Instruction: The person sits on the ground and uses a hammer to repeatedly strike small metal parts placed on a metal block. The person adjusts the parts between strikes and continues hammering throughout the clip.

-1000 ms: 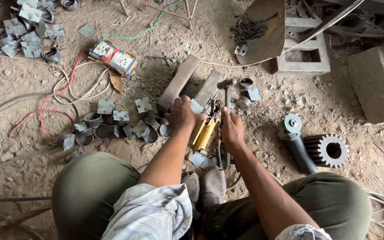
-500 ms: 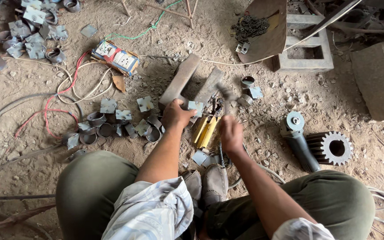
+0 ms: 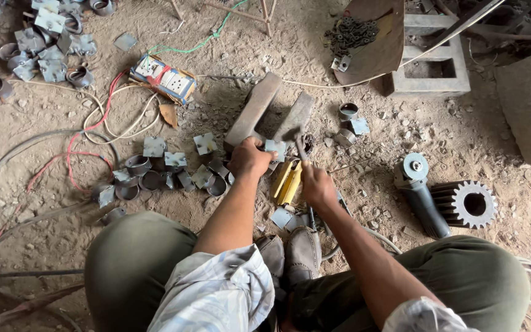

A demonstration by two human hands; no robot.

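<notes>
Squatting worker seen from above. Left hand [image 3: 248,157] grips a small square metal plate [image 3: 275,147] against the flat steel bars [image 3: 271,114] at twelve o'clock of the knees; right hand [image 3: 316,184] is clenched round a hammer [image 3: 302,150], its head just beside the plate. Judged good practice: keep the holding fingers clear of the head and strike squarely. The floor [image 3: 314,55] is bare dirt, with more plates and rings [image 3: 155,172] at nine o'clock, an angle grinder [image 3: 422,190] and gear [image 3: 471,206] at three o'clock
</notes>
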